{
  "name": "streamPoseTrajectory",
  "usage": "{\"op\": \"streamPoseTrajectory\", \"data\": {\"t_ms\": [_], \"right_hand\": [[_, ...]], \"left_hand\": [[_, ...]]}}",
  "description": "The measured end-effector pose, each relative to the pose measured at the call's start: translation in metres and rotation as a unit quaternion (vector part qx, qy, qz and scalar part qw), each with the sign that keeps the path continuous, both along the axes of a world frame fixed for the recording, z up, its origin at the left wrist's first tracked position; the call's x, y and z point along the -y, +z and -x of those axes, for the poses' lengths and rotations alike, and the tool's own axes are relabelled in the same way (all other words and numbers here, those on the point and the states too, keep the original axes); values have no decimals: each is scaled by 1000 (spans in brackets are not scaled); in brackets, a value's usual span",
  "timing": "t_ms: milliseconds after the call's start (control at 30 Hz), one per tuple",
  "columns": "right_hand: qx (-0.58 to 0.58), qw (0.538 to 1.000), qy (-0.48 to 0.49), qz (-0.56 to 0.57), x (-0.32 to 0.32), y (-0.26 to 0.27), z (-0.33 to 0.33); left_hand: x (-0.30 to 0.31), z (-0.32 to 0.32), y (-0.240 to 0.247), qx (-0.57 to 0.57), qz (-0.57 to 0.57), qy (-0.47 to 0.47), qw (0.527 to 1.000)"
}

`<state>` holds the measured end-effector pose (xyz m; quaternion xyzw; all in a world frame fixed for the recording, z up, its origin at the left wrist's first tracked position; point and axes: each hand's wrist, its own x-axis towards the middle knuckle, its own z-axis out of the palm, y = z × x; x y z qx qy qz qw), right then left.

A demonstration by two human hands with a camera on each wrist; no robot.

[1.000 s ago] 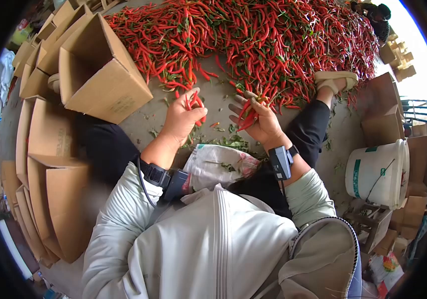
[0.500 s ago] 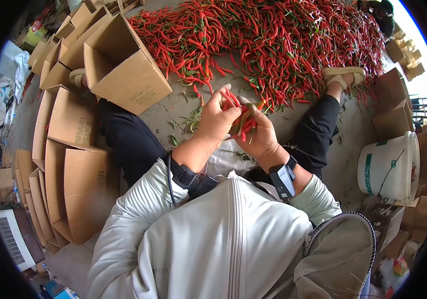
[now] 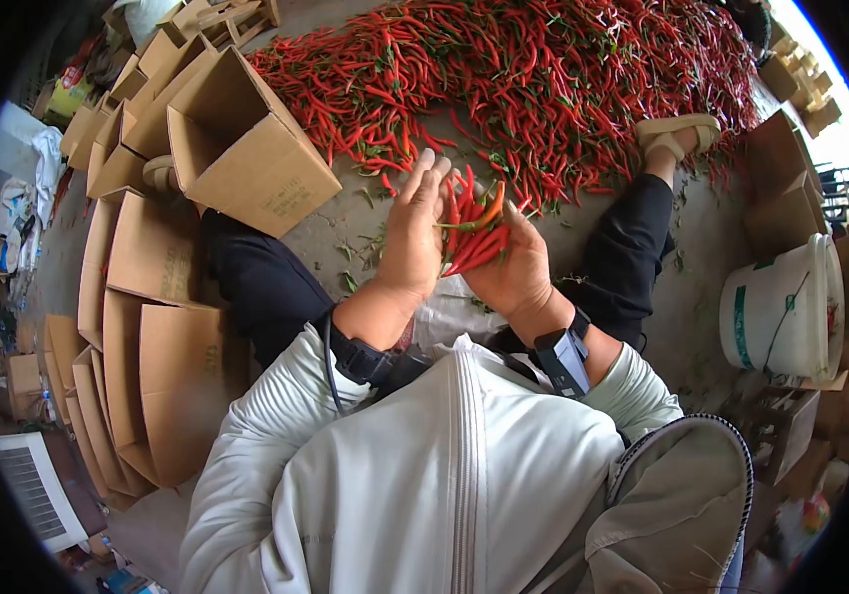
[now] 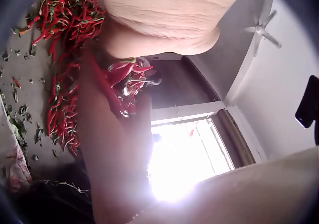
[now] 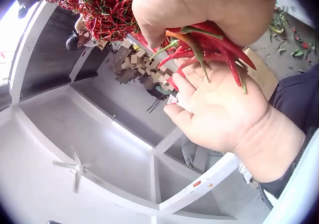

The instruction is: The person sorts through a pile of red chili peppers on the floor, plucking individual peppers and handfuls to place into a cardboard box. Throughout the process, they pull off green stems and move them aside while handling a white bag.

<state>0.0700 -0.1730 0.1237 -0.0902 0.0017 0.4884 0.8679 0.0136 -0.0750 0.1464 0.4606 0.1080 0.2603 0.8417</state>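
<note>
Glossy, slender red chilli bunch (image 3: 474,236) held up between both hands: right hand (image 3: 515,275) fingers curl round it, left hand (image 3: 412,238) presses flat, fingers straight. Bare grey floor (image 3: 330,233) lies ahead, bounded by the chilli heap (image 3: 563,79) and a cardboard box (image 3: 246,148)

Bare grey concrete floor (image 3: 345,223) lies open just ahead and left of the left hand (image 3: 414,233), hemmed by an open brown cardboard box (image 3: 246,148) and the heap of red chilli peppers (image 3: 543,79). A black-trousered leg (image 3: 632,247) seemingly bars the side outward of the right hand (image 3: 515,277).
</note>
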Motion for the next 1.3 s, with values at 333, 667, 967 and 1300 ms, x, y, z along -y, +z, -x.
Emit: {"op": "streamPoseTrajectory", "data": {"t_ms": [333, 667, 967, 1300], "right_hand": [[-16, 1000, -11, 22, 3, -1, 0], [1, 999, 20, 29, 3, 4, 3], [72, 993, 45, 88, -5, -21, 4], [230, 951, 208, -3, -171, 70, -36]], "left_hand": [[-7, 4, 7, 54, 16, 14, 998], [-27, 16, -2, 51, 54, 35, 997], [-33, 20, -29, 14, 139, 44, 989], [-83, 61, -83, -137, 193, 208, 949]]}}
